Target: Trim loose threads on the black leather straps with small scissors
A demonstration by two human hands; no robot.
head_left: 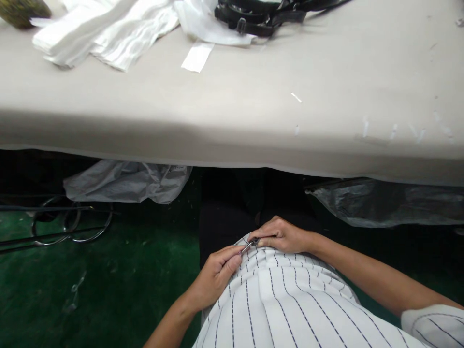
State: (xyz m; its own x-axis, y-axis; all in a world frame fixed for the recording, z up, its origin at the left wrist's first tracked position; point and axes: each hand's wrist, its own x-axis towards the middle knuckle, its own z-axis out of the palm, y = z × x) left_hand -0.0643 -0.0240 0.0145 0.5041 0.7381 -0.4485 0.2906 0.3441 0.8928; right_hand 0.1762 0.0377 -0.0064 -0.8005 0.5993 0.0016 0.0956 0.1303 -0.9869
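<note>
Low in front of my striped white shirt (268, 295), both hands meet at waist height. A small, slim metal tool (247, 248) with a silvery shaft lies between them; its exact kind is too small to tell. My left hand (220, 271) pinches the near end of it between thumb and fingers. The fingers of my right hand (282, 237) are closed around the dark far end (255, 240). Both hands touch or nearly touch the shirt's front. My fingers partly hide the tool.
A table with a pale cover (232, 106) spans the view ahead. On it lie folded white cloth strips (101, 34), a white paper piece (197, 56) and black straps (253, 17). Plastic sheeting (134, 181) and metal rings (89, 224) are below, over a green floor (119, 290).
</note>
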